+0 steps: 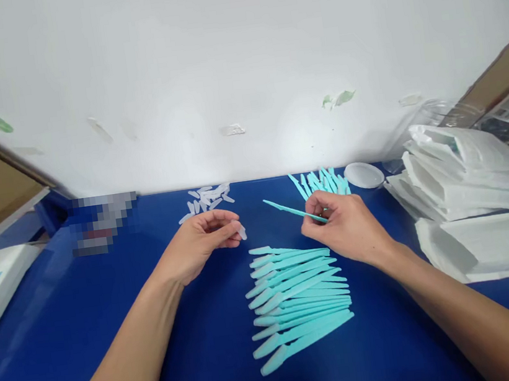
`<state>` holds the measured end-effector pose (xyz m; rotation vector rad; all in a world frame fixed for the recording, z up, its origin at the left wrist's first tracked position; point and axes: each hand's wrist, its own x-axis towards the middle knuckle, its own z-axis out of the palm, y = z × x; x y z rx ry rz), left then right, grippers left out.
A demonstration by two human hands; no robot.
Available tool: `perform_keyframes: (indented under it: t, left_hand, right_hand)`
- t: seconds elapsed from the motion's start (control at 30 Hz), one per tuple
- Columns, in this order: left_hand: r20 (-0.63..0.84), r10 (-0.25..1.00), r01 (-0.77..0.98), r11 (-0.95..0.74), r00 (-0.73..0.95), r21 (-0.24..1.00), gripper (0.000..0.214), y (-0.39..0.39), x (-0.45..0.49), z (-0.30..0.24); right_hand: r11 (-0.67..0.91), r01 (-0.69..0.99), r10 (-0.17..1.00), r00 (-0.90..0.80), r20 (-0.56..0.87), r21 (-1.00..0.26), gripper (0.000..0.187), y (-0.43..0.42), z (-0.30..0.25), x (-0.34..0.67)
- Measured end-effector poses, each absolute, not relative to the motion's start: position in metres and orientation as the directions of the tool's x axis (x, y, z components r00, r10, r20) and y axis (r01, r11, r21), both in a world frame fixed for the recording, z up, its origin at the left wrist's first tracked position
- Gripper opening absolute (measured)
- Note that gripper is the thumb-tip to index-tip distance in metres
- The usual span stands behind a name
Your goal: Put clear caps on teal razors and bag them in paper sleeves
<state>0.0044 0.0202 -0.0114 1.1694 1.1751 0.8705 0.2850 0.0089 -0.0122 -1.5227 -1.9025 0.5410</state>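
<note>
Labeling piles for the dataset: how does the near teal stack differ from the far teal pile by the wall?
The near teal stack lies in an ordered row, sticks roughly parallel, with clear caps on the left ends. The far teal pile is loose and fanned, and its ends look bare, though that is hard to tell. Both lie on the blue table and share one teal colour.

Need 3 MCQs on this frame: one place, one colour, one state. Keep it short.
1. Where does the row of capped teal razors lie?
A. between the two forearms
B. on the white bags
C. on the cardboard box

2. What colour is the tabletop?
A. green
B. blue
C. grey

3. What is the right hand doing?
A. lying flat, holding nothing
B. pinching a teal razor
C. lifting a bag

Key:
1 A, the row sits on the table between the forearms.
2 B, the bare surface is blue.
3 B, its fingers pinch a teal razor, while the left hand pinches a small clear cap.
</note>
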Motion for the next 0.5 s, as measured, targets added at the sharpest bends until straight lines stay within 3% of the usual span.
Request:
perform_keyframes:
  t: [0.17, 0.27, 0.37, 0.5]
  left_hand:
    - [-0.234, 0.964, -0.032, 0.24, 0.125, 0.97, 0.029, 0.023, 0.005, -0.016]
    - [-0.192, 0.976, -0.008, 0.194, 0.105, 0.981, 0.03, 0.022, 0.005, -0.016]
    - [-0.208, 0.962, 0.053, 0.202, 0.175, 0.978, 0.033, 0.018, 0.005, -0.016]
    - [-0.205, 0.943, 0.234, 0.144, 0.263, 0.962, 0.033, 0.014, 0.006, -0.015]
  right_hand:
    - [0.363, 0.729, 0.932, -0.271, 0.242, -0.58, 0.012, 0.002, -0.017, 0.281]
    - [0.402, 0.751, 0.916, -0.321, 0.242, -0.524, 0.036, -0.001, -0.015, 0.283]
    - [0.407, 0.731, 0.913, -0.328, 0.242, -0.548, 0.048, -0.001, -0.017, 0.287]
    - [0.397, 0.671, 0.915, -0.341, 0.214, -0.626, 0.042, 0.003, -0.024, 0.293]
